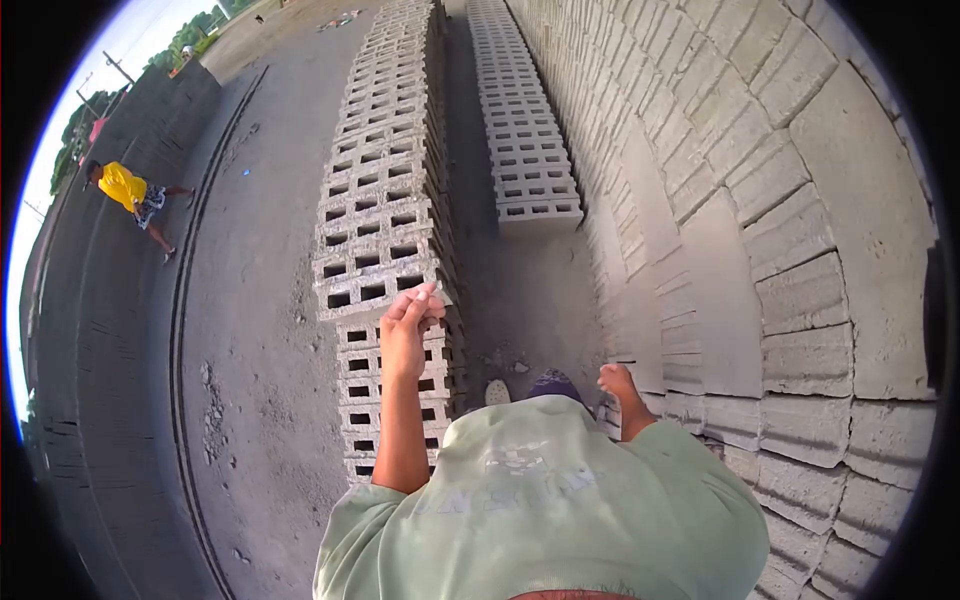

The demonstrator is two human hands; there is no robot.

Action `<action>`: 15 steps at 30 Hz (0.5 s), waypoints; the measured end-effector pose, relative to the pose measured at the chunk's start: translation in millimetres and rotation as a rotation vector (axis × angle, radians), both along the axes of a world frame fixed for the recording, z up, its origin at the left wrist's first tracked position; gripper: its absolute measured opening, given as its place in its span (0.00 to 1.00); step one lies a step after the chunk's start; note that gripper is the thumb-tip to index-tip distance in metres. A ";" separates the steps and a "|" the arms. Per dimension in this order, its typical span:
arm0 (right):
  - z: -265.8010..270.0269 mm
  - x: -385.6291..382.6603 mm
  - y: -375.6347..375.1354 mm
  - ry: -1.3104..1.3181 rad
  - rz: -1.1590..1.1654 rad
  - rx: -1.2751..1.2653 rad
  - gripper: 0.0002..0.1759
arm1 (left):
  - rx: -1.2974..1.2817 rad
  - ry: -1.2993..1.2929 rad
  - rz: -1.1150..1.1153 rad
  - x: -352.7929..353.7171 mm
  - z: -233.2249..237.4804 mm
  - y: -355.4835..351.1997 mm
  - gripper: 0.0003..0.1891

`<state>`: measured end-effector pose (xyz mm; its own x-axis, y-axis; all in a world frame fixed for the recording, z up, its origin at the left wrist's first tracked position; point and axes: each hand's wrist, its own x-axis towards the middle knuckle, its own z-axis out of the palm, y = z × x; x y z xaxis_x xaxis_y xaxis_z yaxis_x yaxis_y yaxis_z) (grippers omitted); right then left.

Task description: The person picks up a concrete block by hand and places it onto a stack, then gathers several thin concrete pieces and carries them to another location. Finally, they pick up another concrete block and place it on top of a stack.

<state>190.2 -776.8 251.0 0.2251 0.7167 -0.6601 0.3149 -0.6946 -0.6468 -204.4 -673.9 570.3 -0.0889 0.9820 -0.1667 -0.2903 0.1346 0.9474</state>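
Note:
My left hand (412,312) is raised over the near end of a long row of stacked hollow concrete blocks (368,215). Its fingers are curled inward and nothing shows between them. On the other side, my right hand (617,381) hangs low beside my body with its fingers folded into a fist, and its inner side is hidden. Close to it rises a tall wall of stacked concrete blocks (790,230). Lower hollow blocks (357,390) continue along my left forearm.
A second, lower row of hollow blocks (525,150) lies ahead, past a strip of dusty ground (520,290). Far left, a person in a yellow shirt (122,186) is beside a long grey wall (120,330). Rubble (212,405) lies scattered on the ground there.

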 end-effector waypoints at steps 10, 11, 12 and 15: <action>-226.2 84.8 14.1 -0.423 0.875 0.100 0.11 | -0.063 0.037 0.035 13.3 -24.3 271.2 0.13; -260.1 99.3 44.7 -0.531 1.011 0.225 0.11 | -0.047 0.045 0.034 18.7 -28.4 305.6 0.12; -260.8 114.5 93.7 -0.539 1.026 0.233 0.11 | -0.051 0.021 0.047 27.6 -28.1 338.8 0.12; -177.1 119.1 301.6 -0.174 0.407 0.117 0.08 | -0.116 0.017 0.073 53.5 -25.0 439.6 0.12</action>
